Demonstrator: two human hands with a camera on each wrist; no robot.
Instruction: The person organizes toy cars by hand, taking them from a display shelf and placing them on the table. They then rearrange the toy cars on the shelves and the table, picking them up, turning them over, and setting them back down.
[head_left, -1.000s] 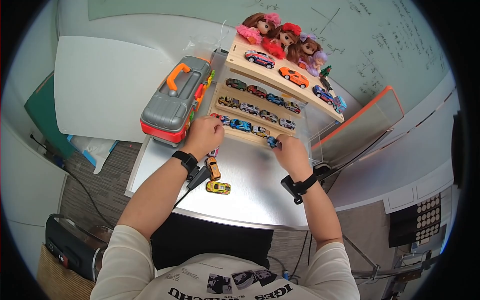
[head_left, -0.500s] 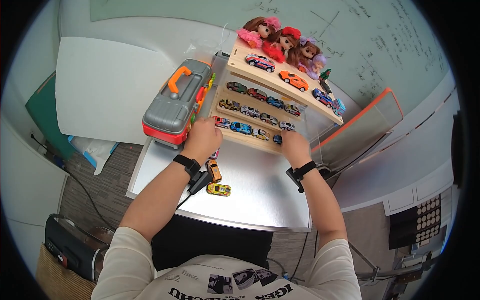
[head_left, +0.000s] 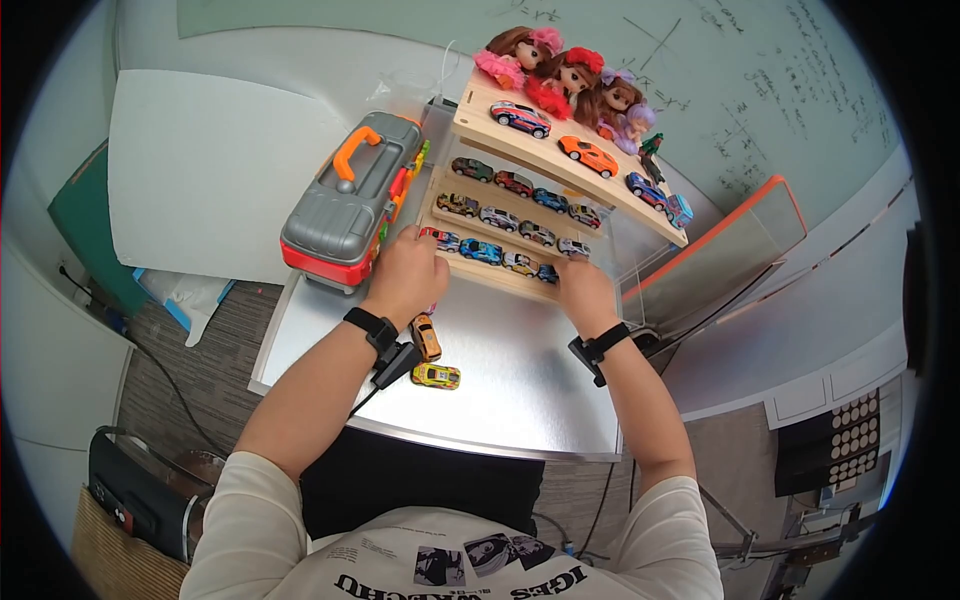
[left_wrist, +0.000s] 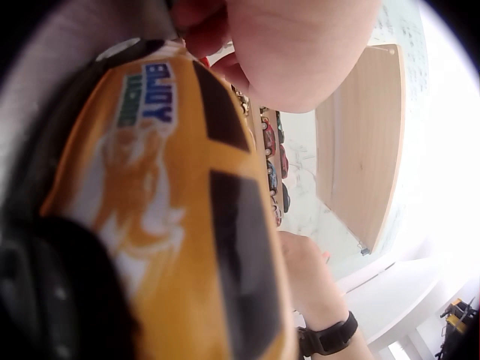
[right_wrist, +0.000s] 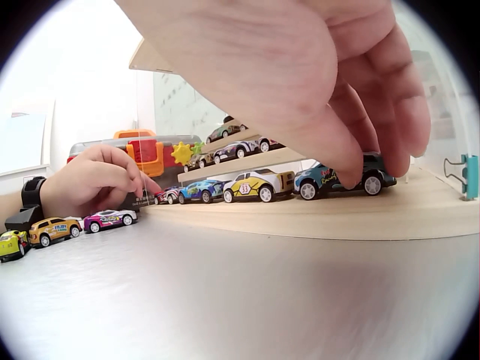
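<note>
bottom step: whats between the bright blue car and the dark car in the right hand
In the right wrist view, a white-and-yellow car stands between the bright blue car and the dark car.

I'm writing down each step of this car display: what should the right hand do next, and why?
Probably the right hand should gently release the dark blue toy car: it stands upright, its visible wheels appear to rest on the bottom wooden step, and it sits in the row next to the white-and-yellow toy car.
</note>
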